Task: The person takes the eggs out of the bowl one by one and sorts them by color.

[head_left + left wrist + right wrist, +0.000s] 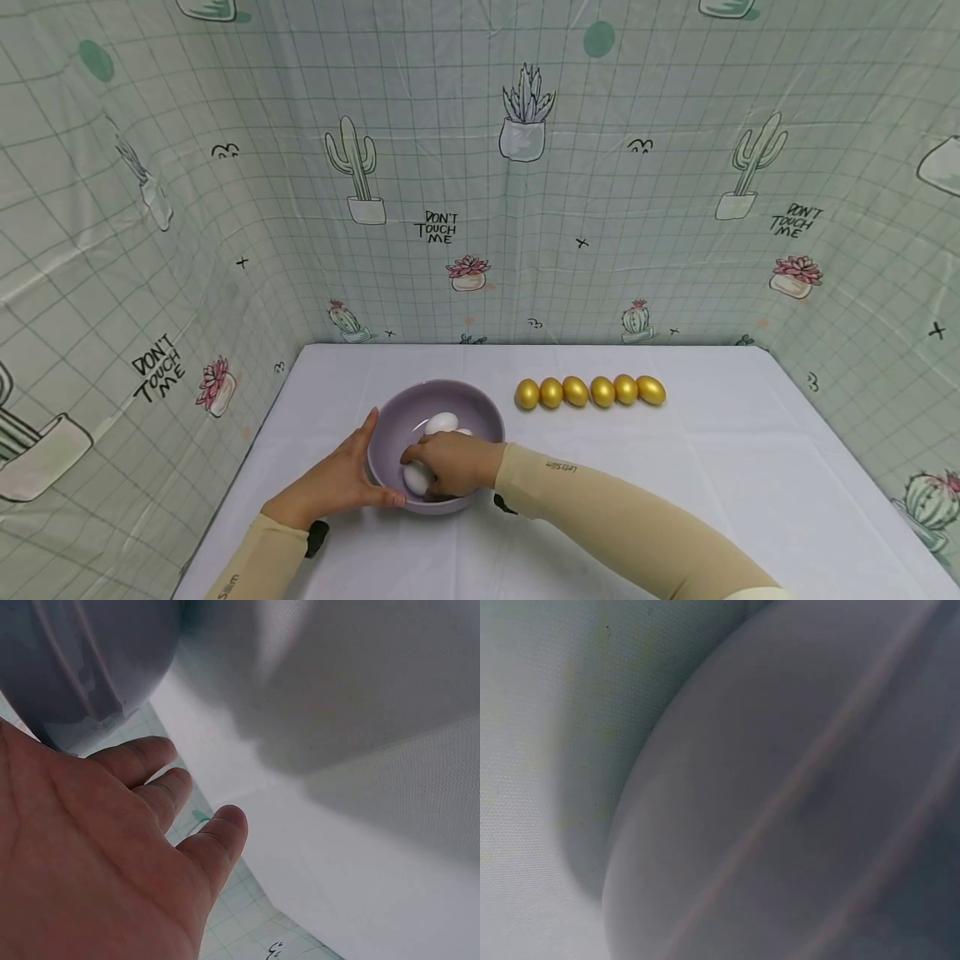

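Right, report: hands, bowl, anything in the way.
Left hand against purple bowl. Right hand inside, gripping white egg. That hand hides part of bowl's interior.

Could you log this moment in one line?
Left hand: touching purple bowl; right hand: curled round white egg inside; golden eggs: six in a row

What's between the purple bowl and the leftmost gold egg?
Only bare white cloth: a narrow strip separates the purple bowl from the leftmost gold egg, seen in the head view.
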Demonstrator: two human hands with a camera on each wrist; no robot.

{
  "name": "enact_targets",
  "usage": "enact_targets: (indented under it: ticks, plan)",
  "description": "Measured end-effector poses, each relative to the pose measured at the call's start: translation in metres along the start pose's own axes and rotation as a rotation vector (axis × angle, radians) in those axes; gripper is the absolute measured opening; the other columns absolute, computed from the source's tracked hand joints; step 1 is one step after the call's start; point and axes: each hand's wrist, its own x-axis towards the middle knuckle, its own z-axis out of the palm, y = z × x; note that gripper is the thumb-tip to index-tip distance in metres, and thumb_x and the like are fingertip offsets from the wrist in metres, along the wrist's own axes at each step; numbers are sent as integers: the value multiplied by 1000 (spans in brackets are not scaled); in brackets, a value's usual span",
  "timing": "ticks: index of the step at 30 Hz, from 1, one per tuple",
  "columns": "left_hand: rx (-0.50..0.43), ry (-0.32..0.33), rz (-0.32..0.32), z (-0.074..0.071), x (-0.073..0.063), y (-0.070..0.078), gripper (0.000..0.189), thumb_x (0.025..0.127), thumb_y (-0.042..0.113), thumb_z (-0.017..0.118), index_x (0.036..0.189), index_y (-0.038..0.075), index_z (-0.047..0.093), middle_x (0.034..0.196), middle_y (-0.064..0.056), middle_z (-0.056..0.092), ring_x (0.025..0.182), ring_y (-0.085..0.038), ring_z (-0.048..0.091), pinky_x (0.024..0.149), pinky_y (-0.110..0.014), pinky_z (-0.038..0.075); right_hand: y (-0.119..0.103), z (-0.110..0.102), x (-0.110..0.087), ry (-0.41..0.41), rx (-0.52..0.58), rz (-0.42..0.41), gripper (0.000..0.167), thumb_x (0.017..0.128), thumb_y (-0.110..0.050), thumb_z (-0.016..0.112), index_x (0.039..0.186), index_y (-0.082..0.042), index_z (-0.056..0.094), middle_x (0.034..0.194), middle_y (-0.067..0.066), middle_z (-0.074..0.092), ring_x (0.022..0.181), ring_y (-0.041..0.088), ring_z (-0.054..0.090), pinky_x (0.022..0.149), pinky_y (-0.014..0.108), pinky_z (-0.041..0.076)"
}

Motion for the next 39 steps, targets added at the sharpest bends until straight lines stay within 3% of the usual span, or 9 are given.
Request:
enact_targets:
  ticks: [12, 25, 34, 39]
  plan:
    - [7, 5, -4, 0, 0, -1, 138, 67, 58, 87, 160, 7, -2, 160, -29, 17, 143, -47, 24, 107, -62, 31, 3, -3, 0, 24, 31, -19, 53, 80, -18, 84, 130, -19, 65, 117, -5, 66, 102, 4, 60, 83, 20, 48]
    - [2, 0, -2, 0, 0, -2, 139, 67, 60, 86, 160, 9, -3, 160, -29, 16, 144, -46, 23, 107, -62, 31, 3, -20, -8, 54, 41, -42, 55, 82, -16, 81, 133, -16, 63, 127, -4, 64, 117, 8, 55, 95, 21, 43]
    - [16, 2, 4, 1, 1, -1, 139, 67, 59, 86, 160, 6, -2, 160, -28, 16, 144, -46, 24, 107, -62, 32, 14, -43, -23, 104, 122, -53, 53, 87, -15, 78, 136, -12, 60, 123, -2, 64, 94, 1, 57, 82, 15, 45]
    - [7, 4, -4, 1, 1, -1, 138, 68, 58, 87, 160, 6, -2, 160, -29, 16, 143, -47, 25, 106, -62, 32, 24, -57, -35, 139, 176, -26, 55, 87, -16, 79, 137, -12, 59, 123, -2, 62, 89, 7, 59, 78, 17, 46]
